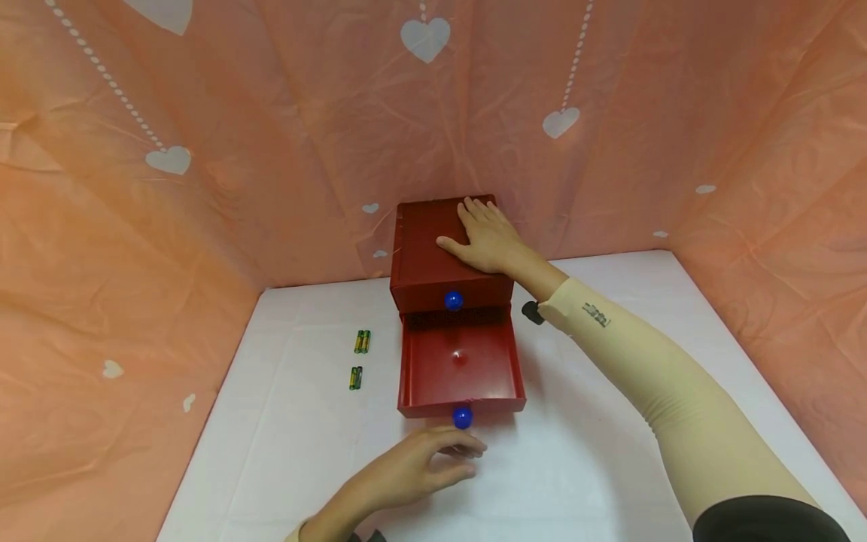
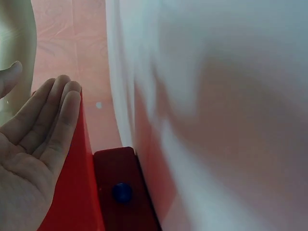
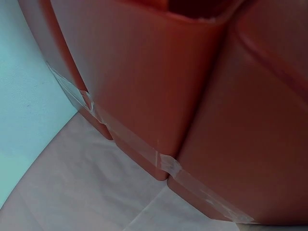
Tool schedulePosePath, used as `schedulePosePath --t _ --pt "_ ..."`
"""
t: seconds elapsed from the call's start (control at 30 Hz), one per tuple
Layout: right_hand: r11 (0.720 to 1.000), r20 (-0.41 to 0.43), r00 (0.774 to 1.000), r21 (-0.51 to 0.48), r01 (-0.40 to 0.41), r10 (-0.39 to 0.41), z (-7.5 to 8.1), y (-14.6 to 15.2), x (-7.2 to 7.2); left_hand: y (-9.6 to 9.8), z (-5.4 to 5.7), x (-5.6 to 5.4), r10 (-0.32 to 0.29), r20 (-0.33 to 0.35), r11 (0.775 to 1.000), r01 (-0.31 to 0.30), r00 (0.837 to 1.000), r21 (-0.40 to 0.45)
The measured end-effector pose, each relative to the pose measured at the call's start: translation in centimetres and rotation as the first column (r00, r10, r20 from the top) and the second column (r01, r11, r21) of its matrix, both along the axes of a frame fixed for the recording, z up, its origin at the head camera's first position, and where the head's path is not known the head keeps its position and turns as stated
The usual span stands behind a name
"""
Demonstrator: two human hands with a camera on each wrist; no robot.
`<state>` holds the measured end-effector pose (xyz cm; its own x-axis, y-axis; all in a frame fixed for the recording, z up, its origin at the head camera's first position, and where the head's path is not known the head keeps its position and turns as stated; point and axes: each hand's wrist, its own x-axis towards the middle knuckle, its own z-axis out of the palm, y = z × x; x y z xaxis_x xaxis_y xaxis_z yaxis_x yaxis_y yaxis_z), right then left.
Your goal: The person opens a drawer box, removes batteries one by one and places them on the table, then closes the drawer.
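Note:
A dark red drawer cabinet (image 1: 433,241) stands against the back wall, with a blue knob (image 1: 453,301) on its closed top drawer. Below that, a red drawer (image 1: 467,376) is pulled out and nothing lies in it; another blue knob (image 1: 463,418) sits on its front. My right hand (image 1: 489,239) rests on the cabinet's top with fingers spread. Just in front of the pulled-out drawer, my left hand (image 1: 423,465) holds nothing, its fingers loosely bent. In the left wrist view, a lower closed drawer (image 2: 108,166) with a blue knob (image 2: 122,192) shows beyond the left hand.
Left of the cabinet, two pairs of small green and yellow batteries (image 1: 362,342) lie on the white tablecloth (image 1: 291,421). Pink sheeting with white hearts (image 1: 425,39) closes off the back and sides. Clear tape (image 3: 134,144) runs along the cabinet's side.

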<state>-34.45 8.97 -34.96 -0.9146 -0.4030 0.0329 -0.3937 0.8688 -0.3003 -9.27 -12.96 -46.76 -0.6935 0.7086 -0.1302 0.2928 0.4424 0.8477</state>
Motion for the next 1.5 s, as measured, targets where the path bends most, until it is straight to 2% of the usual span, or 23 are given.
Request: schedulePosePath --t 0.33,0.5,0.8,1.03,1.3,1.5 --pt "1.000 0.000 1.000 -0.001 0.001 -0.001 0.2 0.0 0.1 -0.6 -0.8 -0.6 0.098 0.032 0.995 -0.098 0.995 0.008" --pt "1.000 0.003 1.000 -0.009 0.001 -0.001 0.2 0.0 0.2 -0.5 -1.0 -0.8 0.164 0.069 0.986 -0.164 0.984 0.005" --pt "1.000 0.005 1.000 -0.015 -0.003 0.003 0.2 0.0 0.2 -0.1 -1.1 -0.8 0.238 0.094 0.971 -0.239 0.967 0.003" --pt "1.000 0.005 1.000 -0.012 0.001 -0.001 0.1 0.0 0.1 0.1 -1.1 -0.7 0.275 0.074 0.961 -0.277 0.959 0.008" --pt "1.000 0.010 1.000 -0.008 0.003 -0.003 0.2 0.0 0.2 0.5 -1.1 -0.8 0.340 0.045 0.940 -0.341 0.939 0.016" --pt "1.000 0.013 1.000 -0.006 0.001 -0.001 0.3 0.0 0.3 0.5 -1.0 -0.7 0.362 0.066 0.931 -0.364 0.930 0.029"
